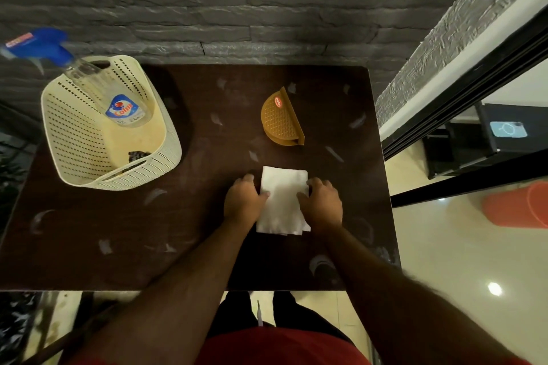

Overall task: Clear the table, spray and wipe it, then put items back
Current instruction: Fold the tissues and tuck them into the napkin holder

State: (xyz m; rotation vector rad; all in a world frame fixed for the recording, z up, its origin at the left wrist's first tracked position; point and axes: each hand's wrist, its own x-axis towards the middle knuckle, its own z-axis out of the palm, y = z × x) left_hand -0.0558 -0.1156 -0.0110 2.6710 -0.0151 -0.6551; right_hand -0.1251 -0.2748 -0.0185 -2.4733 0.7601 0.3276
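Note:
A white stack of paper napkins [281, 201] lies on the dark brown table [148, 231] near its front middle. My left hand [243, 200] grips the stack's left edge and my right hand [323, 204] grips its right edge. Behind them stands an orange half-round napkin holder [280, 118] with nothing in it. At the table's left a cream perforated basket [77, 139] holds a clear spray bottle [124, 107] with a blue trigger head sticking out over the rim. A dark small item lies in the basket's near corner.
The tabletop shows pale smears and wet streaks. A grey stone wall [237, 9] runs behind the table. To the right are a black-framed glass partition [462, 104], a shiny floor and an orange bucket [519, 207].

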